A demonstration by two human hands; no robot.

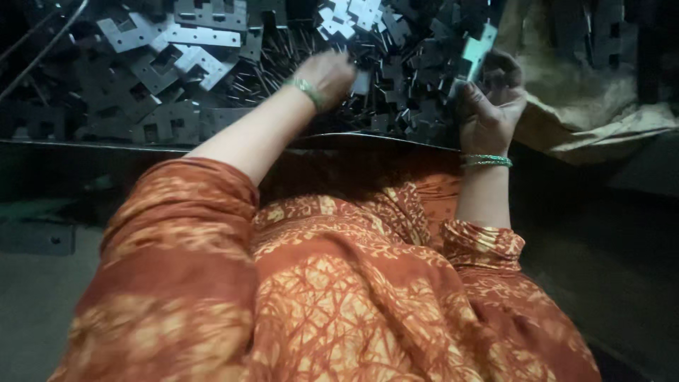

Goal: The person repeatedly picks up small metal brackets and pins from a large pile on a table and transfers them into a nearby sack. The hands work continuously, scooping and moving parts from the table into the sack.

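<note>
A large heap of flat grey metal stampings [184,64] with cut-outs and thin pins covers the work surface ahead of me. My left hand [327,74], with a bangle on the wrist, reaches into the middle of the heap and rests on the pieces; it is blurred, and what it grips is hidden. My right hand [488,106], with green bangles, holds a small stack of flat metal pieces [475,53] upright above the heap's right side. My orange patterned sleeves and clothing fill the lower view.
A dark tray rim [368,138] runs across in front of my body. A tan sack [587,99] lies at the right of the heap. A flat metal plate [39,237] lies low at the left on a dim floor.
</note>
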